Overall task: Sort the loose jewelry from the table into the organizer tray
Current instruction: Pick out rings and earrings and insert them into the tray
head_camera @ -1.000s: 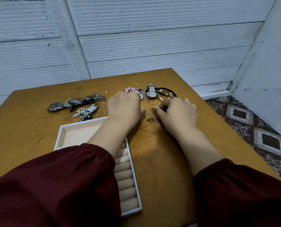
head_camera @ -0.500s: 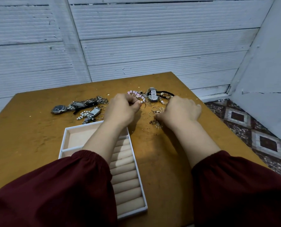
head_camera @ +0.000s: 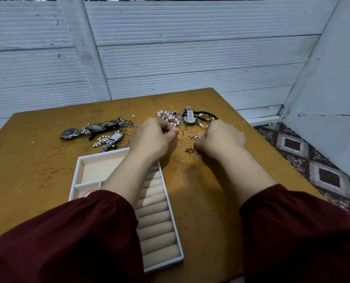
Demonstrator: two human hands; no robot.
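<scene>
Head view: pick-up step, left hand [head_camera: 154,135] and right hand [head_camera: 221,139] curled over loose rings [head_camera: 187,137] on surface, contents indiscernible; next, carry one to organizer tray [head_camera: 79,170] rolls.

We see an ochre-brown table [head_camera: 37,170] carrying a white-rimmed tray [head_camera: 79,166] lined in pale peach. Our sleeves [head_camera: 68,242] are dark maroon. A bracelet of pink and white beads [head_camera: 167,114] lies by a silver watch [head_camera: 188,117] and a black cord [head_camera: 206,113]. The floor tiles [head_camera: 323,174] bear brown-and-white diamonds; the wall [head_camera: 170,48] is ribbed white.
</scene>
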